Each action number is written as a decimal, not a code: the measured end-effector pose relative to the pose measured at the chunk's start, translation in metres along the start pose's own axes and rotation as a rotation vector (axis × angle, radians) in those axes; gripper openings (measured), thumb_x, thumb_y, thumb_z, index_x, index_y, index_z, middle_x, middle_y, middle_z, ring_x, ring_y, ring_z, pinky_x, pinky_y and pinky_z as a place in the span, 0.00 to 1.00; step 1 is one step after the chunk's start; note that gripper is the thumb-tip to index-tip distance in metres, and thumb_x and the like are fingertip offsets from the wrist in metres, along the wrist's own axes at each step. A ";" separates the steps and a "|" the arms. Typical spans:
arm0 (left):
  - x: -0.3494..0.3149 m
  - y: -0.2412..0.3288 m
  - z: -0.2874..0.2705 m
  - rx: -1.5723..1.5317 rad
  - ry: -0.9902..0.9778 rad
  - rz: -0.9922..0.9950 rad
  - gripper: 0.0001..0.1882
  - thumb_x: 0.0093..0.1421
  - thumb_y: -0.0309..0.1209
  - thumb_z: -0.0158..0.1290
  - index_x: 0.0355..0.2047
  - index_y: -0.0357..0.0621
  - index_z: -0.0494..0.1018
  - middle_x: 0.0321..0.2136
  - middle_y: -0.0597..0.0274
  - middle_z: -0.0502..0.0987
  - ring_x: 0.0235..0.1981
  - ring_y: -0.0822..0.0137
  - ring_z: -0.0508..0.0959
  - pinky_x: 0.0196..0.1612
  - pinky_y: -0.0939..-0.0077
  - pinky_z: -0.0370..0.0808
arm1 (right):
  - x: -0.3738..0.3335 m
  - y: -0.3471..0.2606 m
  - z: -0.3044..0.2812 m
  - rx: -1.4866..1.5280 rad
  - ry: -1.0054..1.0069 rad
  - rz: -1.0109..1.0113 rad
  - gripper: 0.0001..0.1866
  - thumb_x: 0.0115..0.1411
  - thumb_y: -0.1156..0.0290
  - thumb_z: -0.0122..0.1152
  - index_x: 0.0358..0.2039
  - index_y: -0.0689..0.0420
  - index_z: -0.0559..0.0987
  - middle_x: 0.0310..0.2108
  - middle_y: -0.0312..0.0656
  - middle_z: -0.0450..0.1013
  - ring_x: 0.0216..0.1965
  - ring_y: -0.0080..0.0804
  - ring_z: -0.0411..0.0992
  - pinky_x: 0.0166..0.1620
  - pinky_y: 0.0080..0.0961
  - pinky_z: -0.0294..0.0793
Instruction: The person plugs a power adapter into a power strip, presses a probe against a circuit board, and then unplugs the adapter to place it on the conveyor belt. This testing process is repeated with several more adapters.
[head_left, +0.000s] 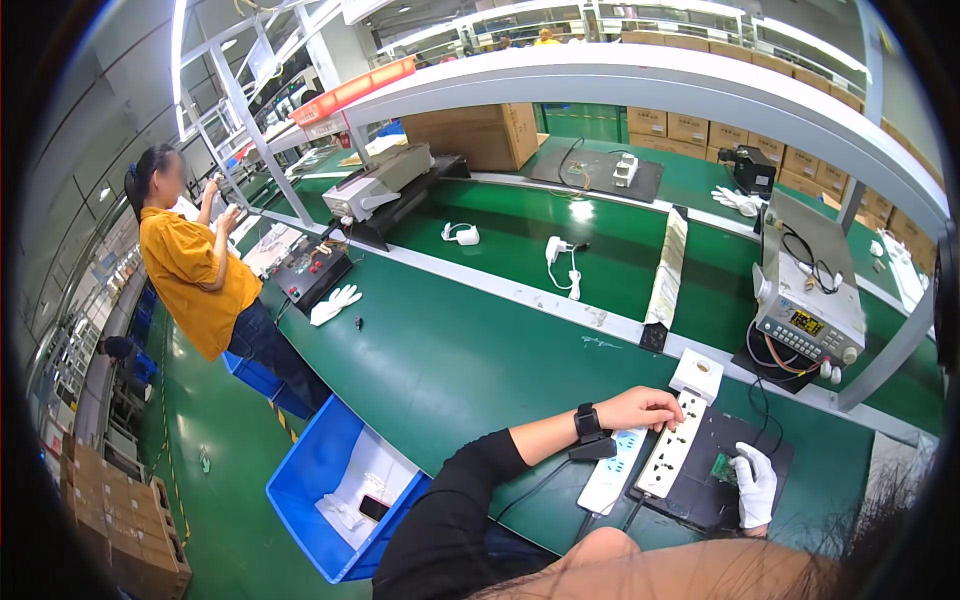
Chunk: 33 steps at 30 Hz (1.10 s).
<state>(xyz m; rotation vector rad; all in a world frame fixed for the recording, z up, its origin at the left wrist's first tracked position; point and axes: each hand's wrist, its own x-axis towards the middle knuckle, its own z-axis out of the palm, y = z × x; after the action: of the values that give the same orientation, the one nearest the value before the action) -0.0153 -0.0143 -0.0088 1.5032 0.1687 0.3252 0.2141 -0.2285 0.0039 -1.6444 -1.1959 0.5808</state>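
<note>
My bare left hand (642, 408) has a dark watch on its wrist and reaches over the upper end of a white power strip (663, 468). Its fingers are bent and pressed together at the sockets; whatever they may hold is hidden. A second power strip (612, 472), with bluish sockets and a black plug in it, lies alongside. In a white glove, my right hand (757, 487) grips a small green circuit board (722, 467) by its edge, above a black mat (705, 505). Just beyond the strips sits a white box with a round socket (697, 374).
A bench instrument with a lit display (808, 322) stands at the right. Two white power adapters (556, 250) (462, 234) lie on the green conveyor. A blue bin (310, 490) holds a phone. At the left, a person in orange (190, 265) works at the bench.
</note>
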 end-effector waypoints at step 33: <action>-0.001 -0.004 -0.003 0.024 0.012 -0.007 0.09 0.65 0.27 0.47 0.43 0.38 0.73 0.35 0.65 0.77 0.30 0.80 0.73 0.34 0.86 0.71 | 0.000 -0.005 0.003 -0.022 0.042 0.020 0.11 0.57 0.76 0.58 0.42 0.60 0.79 0.34 0.41 0.75 0.33 0.27 0.75 0.39 0.21 0.72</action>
<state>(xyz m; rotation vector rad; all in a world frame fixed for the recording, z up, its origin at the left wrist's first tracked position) -0.0167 -0.0116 -0.0132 1.5247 0.1879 0.3281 0.2098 -0.2269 0.0069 -1.6814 -1.1601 0.5444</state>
